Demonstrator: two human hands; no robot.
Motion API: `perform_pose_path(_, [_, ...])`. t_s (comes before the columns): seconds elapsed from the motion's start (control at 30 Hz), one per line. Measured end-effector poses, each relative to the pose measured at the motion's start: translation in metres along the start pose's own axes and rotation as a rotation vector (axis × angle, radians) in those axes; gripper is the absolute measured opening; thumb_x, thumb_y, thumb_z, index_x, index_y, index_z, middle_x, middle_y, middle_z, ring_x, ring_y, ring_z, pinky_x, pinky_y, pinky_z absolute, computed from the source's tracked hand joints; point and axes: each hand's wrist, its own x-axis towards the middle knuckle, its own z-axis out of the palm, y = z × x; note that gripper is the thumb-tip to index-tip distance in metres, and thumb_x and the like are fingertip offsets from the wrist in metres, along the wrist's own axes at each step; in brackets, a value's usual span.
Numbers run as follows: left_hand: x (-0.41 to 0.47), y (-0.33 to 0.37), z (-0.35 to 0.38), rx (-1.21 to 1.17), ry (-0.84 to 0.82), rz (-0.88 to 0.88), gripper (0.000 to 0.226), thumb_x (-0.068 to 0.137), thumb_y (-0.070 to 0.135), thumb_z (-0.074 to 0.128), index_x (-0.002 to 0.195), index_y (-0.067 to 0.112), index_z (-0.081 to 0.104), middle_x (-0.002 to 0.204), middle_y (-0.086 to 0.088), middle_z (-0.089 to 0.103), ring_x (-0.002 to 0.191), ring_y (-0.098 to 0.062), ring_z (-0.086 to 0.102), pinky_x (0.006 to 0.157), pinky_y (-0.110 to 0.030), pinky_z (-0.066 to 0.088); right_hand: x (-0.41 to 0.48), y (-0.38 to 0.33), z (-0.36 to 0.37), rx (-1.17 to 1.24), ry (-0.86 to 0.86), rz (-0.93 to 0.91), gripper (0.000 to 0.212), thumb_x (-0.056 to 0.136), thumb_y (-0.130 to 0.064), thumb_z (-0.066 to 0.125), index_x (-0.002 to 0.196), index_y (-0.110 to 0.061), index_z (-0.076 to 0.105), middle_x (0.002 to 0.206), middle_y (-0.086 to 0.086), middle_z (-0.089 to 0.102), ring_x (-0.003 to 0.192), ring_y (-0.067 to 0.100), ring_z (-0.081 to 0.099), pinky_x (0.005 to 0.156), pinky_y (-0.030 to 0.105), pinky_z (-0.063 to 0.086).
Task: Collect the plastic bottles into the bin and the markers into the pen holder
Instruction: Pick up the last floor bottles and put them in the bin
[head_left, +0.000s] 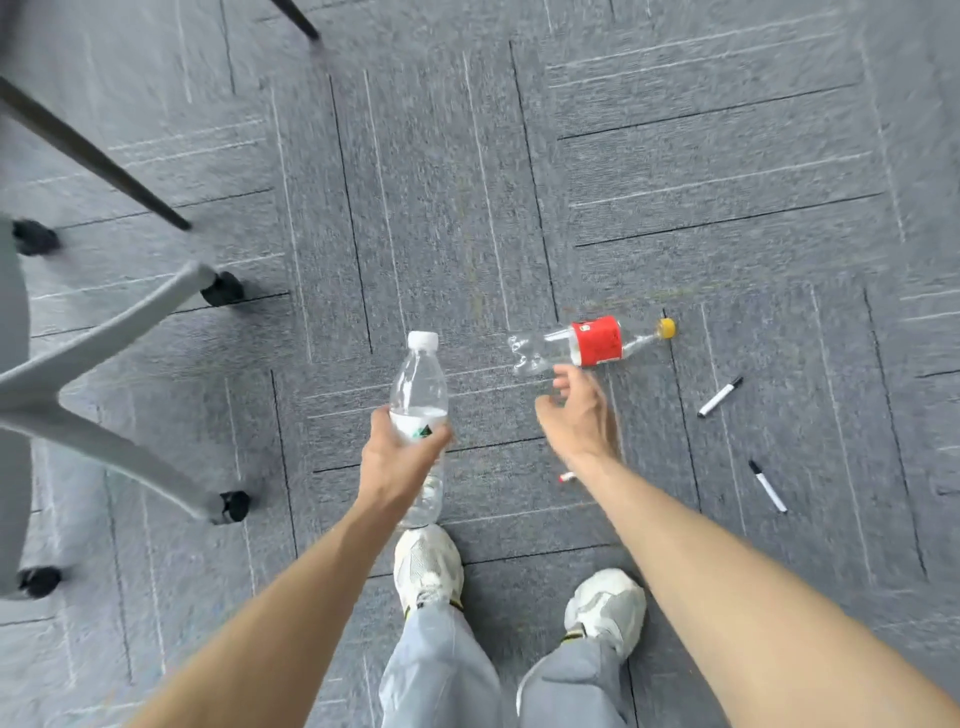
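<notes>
My left hand (397, 457) is shut around the middle of a clear water bottle (420, 384) with a white cap, held above the carpet. A second clear bottle (592, 343) with a red label and a yellow cap lies on its side on the floor. My right hand (579, 410) hovers just below it, fingers spread, empty. Two black-capped white markers lie to the right, one (720, 396) nearer the bottle, the other (767, 486) lower. A red-tipped marker (566, 477) peeks out from under my right forearm. No bin or pen holder is in view.
A grey office chair base (119, 332) with black castors fills the left side. Dark thin legs (93, 156) of other furniture slant across the upper left. My two white shoes (428, 564) stand on the grey carpet tiles at the bottom centre.
</notes>
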Motion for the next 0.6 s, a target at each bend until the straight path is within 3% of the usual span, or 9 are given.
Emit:
perform_pose_path(0.17, [0.043, -0.009, 0.021, -0.024, -0.025, 0.021, 0.052, 0.082, 0.030, 0.071, 0.122, 0.017, 0.041, 0.097, 0.007, 0.058, 0.080, -0.003, 0.058, 0.056, -0.015, 0.041, 0.073, 0.016, 0.023, -0.511, -0.024, -0.118, 0.074, 0.076, -0.008, 0.071, 0.141, -0.014, 0.037, 0.139, 0.013, 0.037, 0.125, 0.027, 0.040, 0.105, 0.039, 0.039])
perform_pose_path(0.27, [0.074, -0.016, 0.034, -0.023, -0.048, 0.030, 0.057, 0.081, 0.028, 0.073, 0.125, 0.014, 0.039, 0.097, 0.007, 0.056, 0.081, -0.003, 0.058, 0.059, -0.014, 0.042, 0.113, 0.036, 0.029, -0.877, -0.071, -0.168, 0.109, 0.072, -0.018, 0.080, 0.155, -0.015, 0.010, 0.158, 0.020, 0.018, 0.147, 0.035, 0.018, 0.120, 0.052, 0.015])
perform_pose_path(0.37, [0.095, -0.022, 0.041, -0.025, -0.034, 0.031, 0.058, 0.081, 0.028, 0.073, 0.125, 0.013, 0.039, 0.096, 0.009, 0.055, 0.081, -0.002, 0.057, 0.059, -0.016, 0.040, 0.141, 0.053, 0.027, -1.073, -0.078, -0.231, 0.115, 0.074, -0.019, 0.080, 0.156, -0.019, -0.001, 0.162, 0.019, 0.012, 0.151, 0.034, 0.009, 0.120, 0.055, 0.003])
perform_pose_path(0.5, [0.108, -0.033, 0.042, -0.014, -0.035, -0.001, 0.063, 0.080, 0.029, 0.075, 0.127, 0.012, 0.037, 0.097, 0.008, 0.056, 0.083, -0.004, 0.058, 0.060, -0.017, 0.041, 0.159, 0.055, 0.024, -1.127, 0.023, -0.343, 0.094, 0.074, -0.022, 0.076, 0.149, -0.013, 0.021, 0.138, 0.017, 0.046, 0.130, 0.032, 0.044, 0.117, 0.055, 0.023])
perform_pose_path(0.6, [0.102, -0.035, 0.038, 0.010, -0.024, -0.037, 0.063, 0.079, 0.033, 0.076, 0.125, 0.013, 0.037, 0.100, 0.003, 0.058, 0.083, -0.005, 0.059, 0.060, -0.018, 0.042, 0.151, 0.045, 0.026, -1.011, 0.031, -0.355, 0.078, 0.074, -0.027, 0.073, 0.138, -0.008, 0.033, 0.127, 0.018, 0.054, 0.115, 0.032, 0.053, 0.105, 0.051, 0.038])
